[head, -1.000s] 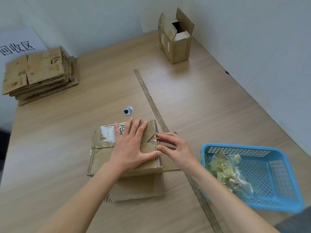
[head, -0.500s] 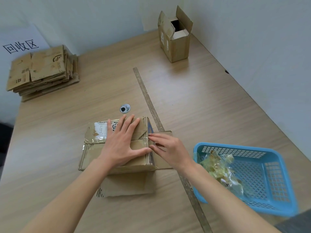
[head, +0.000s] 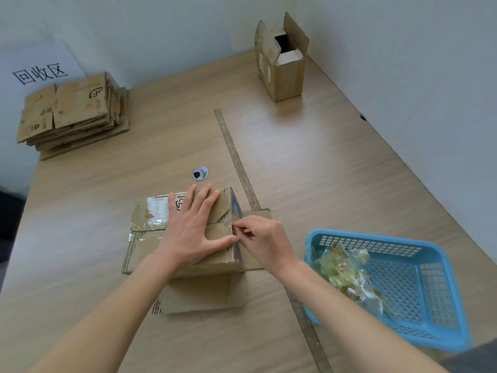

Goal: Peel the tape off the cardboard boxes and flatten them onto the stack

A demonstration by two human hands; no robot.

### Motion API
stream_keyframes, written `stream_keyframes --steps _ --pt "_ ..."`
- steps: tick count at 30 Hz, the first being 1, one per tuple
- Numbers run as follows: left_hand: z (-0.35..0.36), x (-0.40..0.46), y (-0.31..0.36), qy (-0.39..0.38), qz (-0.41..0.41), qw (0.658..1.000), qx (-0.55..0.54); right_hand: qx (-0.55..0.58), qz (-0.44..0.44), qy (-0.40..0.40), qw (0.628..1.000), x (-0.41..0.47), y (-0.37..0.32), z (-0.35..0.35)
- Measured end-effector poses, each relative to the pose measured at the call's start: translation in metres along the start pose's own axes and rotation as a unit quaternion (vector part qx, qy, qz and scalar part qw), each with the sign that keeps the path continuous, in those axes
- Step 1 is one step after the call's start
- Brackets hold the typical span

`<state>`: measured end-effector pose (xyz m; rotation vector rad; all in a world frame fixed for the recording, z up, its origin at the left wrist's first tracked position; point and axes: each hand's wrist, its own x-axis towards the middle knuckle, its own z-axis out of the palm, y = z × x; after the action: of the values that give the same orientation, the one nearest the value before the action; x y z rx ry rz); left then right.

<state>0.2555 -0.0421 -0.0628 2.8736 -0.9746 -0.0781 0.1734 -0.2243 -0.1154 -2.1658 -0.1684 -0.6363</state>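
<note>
A taped cardboard box (head: 146,239) lies in front of me on the wooden table, its lower flaps spread out on the tabletop. My left hand (head: 192,228) presses flat on its top, fingers spread. At the box's right edge my right hand (head: 265,242) has its fingers curled, and thumb and fingertips pinch at the tape (head: 234,232) on the corner seam. The stack of flattened boxes (head: 72,114) sits at the far left. Another box (head: 282,63), upright with its top flaps open, stands at the far corner.
A blue plastic basket (head: 419,289) holding crumpled peeled tape (head: 347,270) sits at my right. A long metal ruler (head: 236,157) runs diagonally down the table. A round cable grommet (head: 199,173) lies just beyond the box. Walls border the table at back and right.
My right hand's fingers have curled from lying straight against the box's right edge into a pinch on the seam. The left hand keeps pressing on top. The view has shifted slightly.
</note>
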Motion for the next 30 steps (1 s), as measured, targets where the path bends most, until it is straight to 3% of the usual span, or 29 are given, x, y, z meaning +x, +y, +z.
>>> stream_keyframes --steps 4,7,9,18,22,30 --pt "-0.001 -0.001 0.000 -0.003 0.002 1.000 -0.006 0.110 0.093 -0.069 0.987 -0.007 0.004 -0.012" --pt "-0.002 0.000 -0.001 -0.003 0.001 1.000 -0.014 0.242 0.216 -0.137 0.936 -0.001 0.004 -0.015" --pt "-0.001 0.000 -0.002 -0.001 0.000 1.000 -0.014 0.275 0.235 -0.163 0.918 0.002 0.005 -0.012" --pt "-0.001 0.000 -0.002 0.000 -0.005 1.000 -0.008 0.204 0.250 -0.129 0.938 -0.002 0.006 -0.004" --pt "-0.001 0.001 -0.003 0.006 -0.005 1.000 -0.013 0.205 0.278 -0.146 0.927 -0.011 0.001 0.007" --pt "-0.001 0.001 -0.002 0.015 -0.002 1.000 -0.014 0.232 0.337 -0.093 0.908 -0.017 0.005 0.005"
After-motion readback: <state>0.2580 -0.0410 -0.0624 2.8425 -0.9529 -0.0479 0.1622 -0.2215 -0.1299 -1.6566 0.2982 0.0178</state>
